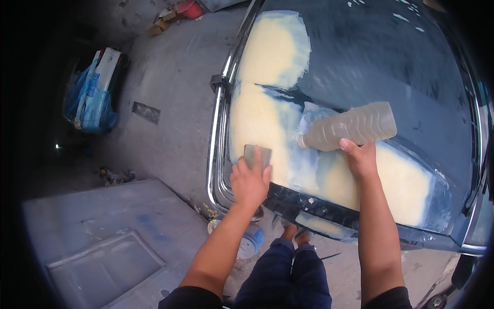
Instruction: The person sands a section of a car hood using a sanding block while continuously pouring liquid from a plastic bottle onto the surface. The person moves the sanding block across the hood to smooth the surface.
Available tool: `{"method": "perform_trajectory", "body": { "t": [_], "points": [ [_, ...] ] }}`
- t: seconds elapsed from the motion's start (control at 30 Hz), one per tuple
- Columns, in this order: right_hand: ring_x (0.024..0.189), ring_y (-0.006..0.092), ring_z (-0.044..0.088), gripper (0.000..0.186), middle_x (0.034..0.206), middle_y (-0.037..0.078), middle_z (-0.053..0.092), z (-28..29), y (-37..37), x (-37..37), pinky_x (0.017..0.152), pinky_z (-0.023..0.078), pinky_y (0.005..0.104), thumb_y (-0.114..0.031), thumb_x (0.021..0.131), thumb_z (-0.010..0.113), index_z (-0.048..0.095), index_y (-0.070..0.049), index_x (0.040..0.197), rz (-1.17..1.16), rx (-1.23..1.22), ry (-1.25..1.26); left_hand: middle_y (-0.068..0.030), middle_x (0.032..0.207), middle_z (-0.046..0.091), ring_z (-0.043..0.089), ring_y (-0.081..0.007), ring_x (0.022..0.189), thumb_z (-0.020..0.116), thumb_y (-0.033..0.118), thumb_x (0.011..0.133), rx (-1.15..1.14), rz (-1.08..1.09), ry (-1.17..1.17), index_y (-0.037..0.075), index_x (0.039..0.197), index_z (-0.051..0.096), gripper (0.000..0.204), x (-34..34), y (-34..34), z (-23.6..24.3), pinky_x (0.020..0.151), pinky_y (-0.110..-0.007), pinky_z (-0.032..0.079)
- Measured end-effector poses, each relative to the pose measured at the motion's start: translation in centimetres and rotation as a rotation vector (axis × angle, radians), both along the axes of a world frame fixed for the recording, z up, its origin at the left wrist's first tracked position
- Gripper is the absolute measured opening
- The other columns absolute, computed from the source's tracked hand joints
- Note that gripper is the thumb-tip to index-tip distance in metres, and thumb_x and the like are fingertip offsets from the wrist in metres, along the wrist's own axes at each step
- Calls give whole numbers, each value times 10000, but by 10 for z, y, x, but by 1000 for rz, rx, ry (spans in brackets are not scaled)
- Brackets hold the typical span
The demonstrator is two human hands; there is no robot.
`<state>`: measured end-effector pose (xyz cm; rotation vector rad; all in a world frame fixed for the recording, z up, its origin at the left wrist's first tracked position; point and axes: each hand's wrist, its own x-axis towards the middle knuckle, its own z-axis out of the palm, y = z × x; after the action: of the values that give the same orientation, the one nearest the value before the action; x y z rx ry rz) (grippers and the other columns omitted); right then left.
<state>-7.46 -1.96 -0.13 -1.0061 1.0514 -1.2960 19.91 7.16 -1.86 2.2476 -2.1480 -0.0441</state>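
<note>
My left hand (pixel 250 183) holds a grey-green rectangular sanding block (pixel 262 155) against the cream filler patch (pixel 252 118) on a dark car panel (pixel 370 62). My right hand (pixel 360 157) grips a large ridged plastic bottle (pixel 360 122) of cloudy liquid, tipped nearly horizontal, its neck pointing left and slightly down over the panel. A pale translucent sheet or wet area, hard to make out, lies under the bottle's neck. More cream filler patches cover the panel's upper left and lower right.
Chrome trim (pixel 217 129) edges the panel's left side. A bucket (pixel 248 242) stands beside my legs, near a grey detached panel (pixel 82 216) at lower left. A blue-wrapped white item (pixel 103 82), a red bucket (pixel 189 8) and cardboard (pixel 159 26) are farther back on the concrete floor (pixel 162 98).
</note>
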Motion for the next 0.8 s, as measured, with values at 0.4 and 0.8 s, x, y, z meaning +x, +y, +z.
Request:
{"method": "perform_trajectory", "body": {
  "t": [0.4,0.8],
  "points": [
    [1168,250,536,843,1241,108,557,-1,-1,-2,1023,415,396,-329,696,879,452,-5,1347,30,48,-79,-269,1200,492,531,-426,979,583,404,932,-21,-9,33,118,1467,448,621,24,3,-13,836,-522,482],
    [1228,268,501,970,1305,112,500,-3,-3,6,1066,399,421,-274,651,894,371,-25,1429,13,44,-158,-221,1132,573,581,-406,1031,545,402,974,-69,93,271,134,1477,442,579,95,-84,-30,900,-459,485]
  ]
}}
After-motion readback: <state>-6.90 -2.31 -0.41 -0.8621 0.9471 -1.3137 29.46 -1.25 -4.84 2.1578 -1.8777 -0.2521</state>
